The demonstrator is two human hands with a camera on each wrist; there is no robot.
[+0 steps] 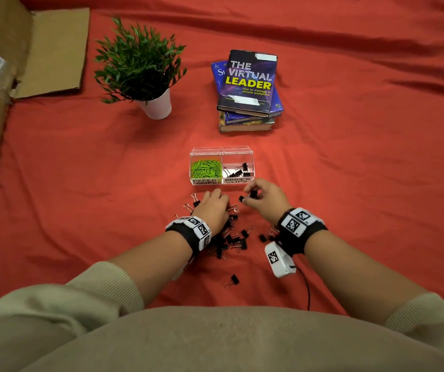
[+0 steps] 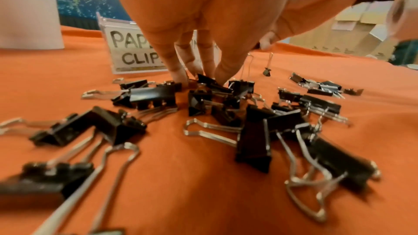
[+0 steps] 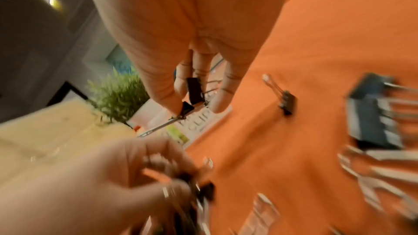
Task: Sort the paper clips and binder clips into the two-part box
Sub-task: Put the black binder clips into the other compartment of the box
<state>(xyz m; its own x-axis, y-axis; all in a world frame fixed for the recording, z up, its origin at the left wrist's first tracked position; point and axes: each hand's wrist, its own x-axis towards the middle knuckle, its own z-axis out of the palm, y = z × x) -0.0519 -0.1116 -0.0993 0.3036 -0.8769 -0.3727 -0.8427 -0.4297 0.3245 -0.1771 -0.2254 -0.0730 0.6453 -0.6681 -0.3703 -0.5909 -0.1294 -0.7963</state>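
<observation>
Head view: on a red cloth (image 1: 349,157), a clear two-part box (image 1: 222,151) sits mid-surface, green paper clips (image 1: 206,169) in its left half, a few binder clips (image 1: 238,170) in its right. Nearer the person, loose black binder clips (image 1: 235,237) lie scattered. Left hand (image 1: 213,209) presses down among them, fingertips (image 2: 220,78) closing on one; right hand (image 1: 265,197), raised near the box, pinches two binder clips (image 3: 195,91).
</observation>
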